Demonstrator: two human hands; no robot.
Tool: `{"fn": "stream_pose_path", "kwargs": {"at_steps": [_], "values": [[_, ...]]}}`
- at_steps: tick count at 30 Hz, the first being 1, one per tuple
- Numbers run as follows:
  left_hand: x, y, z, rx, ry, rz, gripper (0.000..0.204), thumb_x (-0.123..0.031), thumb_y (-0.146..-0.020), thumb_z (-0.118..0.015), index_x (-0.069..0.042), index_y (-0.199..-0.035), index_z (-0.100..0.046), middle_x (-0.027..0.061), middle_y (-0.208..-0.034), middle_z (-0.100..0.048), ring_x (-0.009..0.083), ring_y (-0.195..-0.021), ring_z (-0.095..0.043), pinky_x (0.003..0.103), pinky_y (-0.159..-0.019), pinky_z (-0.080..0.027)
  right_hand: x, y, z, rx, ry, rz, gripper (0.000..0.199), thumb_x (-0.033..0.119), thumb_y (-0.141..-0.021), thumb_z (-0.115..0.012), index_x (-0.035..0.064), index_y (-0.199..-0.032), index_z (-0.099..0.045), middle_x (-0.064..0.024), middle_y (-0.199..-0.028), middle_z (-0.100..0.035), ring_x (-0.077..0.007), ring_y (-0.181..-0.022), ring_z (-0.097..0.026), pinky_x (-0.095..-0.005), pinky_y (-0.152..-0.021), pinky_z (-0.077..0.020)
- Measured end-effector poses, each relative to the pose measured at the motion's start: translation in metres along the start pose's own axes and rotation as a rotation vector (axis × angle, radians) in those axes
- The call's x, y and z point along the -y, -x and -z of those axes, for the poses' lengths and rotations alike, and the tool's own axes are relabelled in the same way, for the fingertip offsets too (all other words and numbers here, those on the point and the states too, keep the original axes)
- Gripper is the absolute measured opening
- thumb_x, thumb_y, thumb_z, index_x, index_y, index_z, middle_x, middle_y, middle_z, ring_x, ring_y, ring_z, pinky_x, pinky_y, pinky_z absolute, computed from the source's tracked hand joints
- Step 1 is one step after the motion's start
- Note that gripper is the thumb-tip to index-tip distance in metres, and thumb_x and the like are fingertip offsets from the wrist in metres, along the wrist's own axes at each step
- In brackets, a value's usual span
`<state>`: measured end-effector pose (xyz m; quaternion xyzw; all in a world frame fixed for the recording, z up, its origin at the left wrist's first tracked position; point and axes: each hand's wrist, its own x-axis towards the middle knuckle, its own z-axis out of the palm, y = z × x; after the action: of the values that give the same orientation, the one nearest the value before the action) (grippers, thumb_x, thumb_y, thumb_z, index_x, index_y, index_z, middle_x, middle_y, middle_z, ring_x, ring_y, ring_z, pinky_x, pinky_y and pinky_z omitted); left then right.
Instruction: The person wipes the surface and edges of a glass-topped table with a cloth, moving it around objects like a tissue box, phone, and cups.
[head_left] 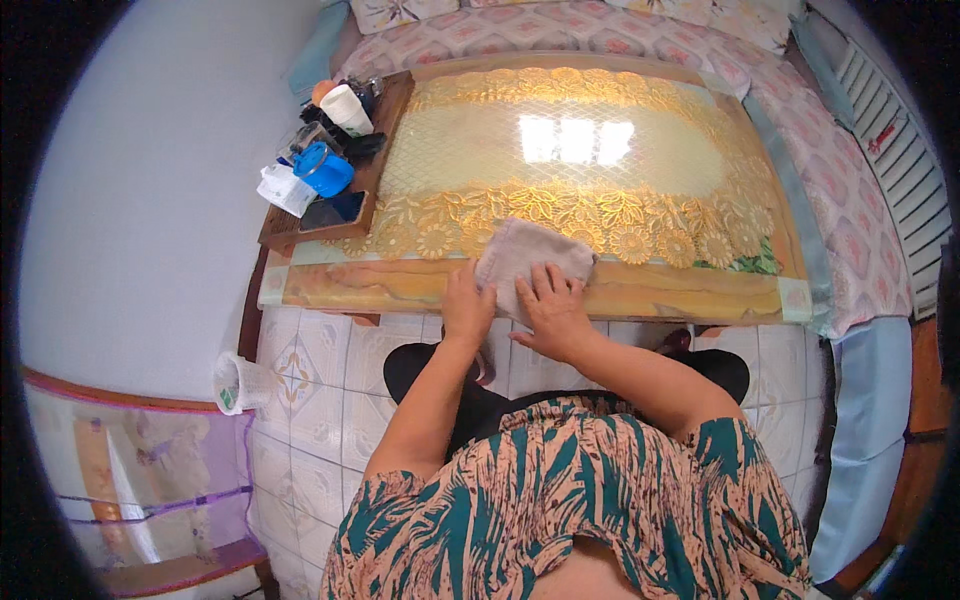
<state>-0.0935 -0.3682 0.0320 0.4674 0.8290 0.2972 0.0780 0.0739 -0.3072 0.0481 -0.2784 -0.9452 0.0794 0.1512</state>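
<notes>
A folded pale pinkish-grey cloth lies on the near edge of a table under a clear, shiny cover. My left hand is at the cloth's left side, its thumb and fingers closed on that edge. Flat on the cloth's lower right part rests my right hand, fingers spread and pointing away from me. Just beyond the cloth runs the gold floral lace border of the table covering.
On the table's left end a wooden tray holds a blue mug, stacked white cups, a tissue pack and a dark phone. A patterned sofa wraps the far and right sides. A white bin stands lower left.
</notes>
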Motion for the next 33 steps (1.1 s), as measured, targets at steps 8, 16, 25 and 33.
{"fn": "stream_pose_path", "kwargs": {"at_steps": [8,16,25,33], "values": [[-0.016,0.004,0.009,0.353,0.91,0.464,0.043,-0.019,-0.08,-0.067,-0.003,-0.119,-0.056,0.0085,-0.097,-0.062,0.0192,-0.082,-0.063,0.029,-0.062,-0.05,-0.033,0.008,-0.004,0.028,0.013,0.134,0.06,0.031,-0.069,-0.072,0.009,-0.121,-0.054,-0.0146,-0.121,-0.05,-0.0334,-0.116,-0.045,-0.0521,-0.084,-0.0398],[-0.016,-0.002,0.023,0.513,0.843,0.468,0.027,-0.032,-0.085,-0.064,-0.01,-0.1,-0.061,-0.0012,-0.075,-0.058,0.0083,-0.062,-0.051,0.023,-0.052,-0.037,-0.001,-0.008,0.015,0.156,0.035,-0.071,0.071,0.036,-0.07,-0.073,0.0065,-0.13,-0.049,-0.0147,-0.121,-0.049,-0.0351,-0.117,-0.045,-0.0511,-0.088,-0.0367],[-0.023,0.006,0.016,0.218,0.902,0.397,0.022,-0.03,-0.094,-0.056,-0.008,-0.099,-0.059,0.0002,-0.078,-0.059,0.0083,-0.066,-0.053,0.024,-0.06,-0.042,-0.029,-0.002,-0.041,-0.173,-0.096,0.003,0.049,0.022,-0.079,-0.057,0.0159,-0.127,-0.055,-0.0135,-0.136,-0.047,-0.0321,-0.131,-0.038,-0.0493,-0.102,-0.0286],[0.023,-0.02,-0.009,-0.061,0.425,0.033,0.028,-0.023,-0.093,-0.057,0.001,-0.109,-0.059,0.0109,-0.1,-0.064,0.0223,-0.093,-0.061,0.033,-0.085,-0.047,-0.133,0.069,-0.003,-0.127,0.008,-0.316,0.064,0.006,-0.075,-0.053,0.0192,-0.137,-0.047,-0.0092,-0.147,-0.04,-0.0284,-0.134,-0.038,-0.0472,-0.106,-0.028]]}}
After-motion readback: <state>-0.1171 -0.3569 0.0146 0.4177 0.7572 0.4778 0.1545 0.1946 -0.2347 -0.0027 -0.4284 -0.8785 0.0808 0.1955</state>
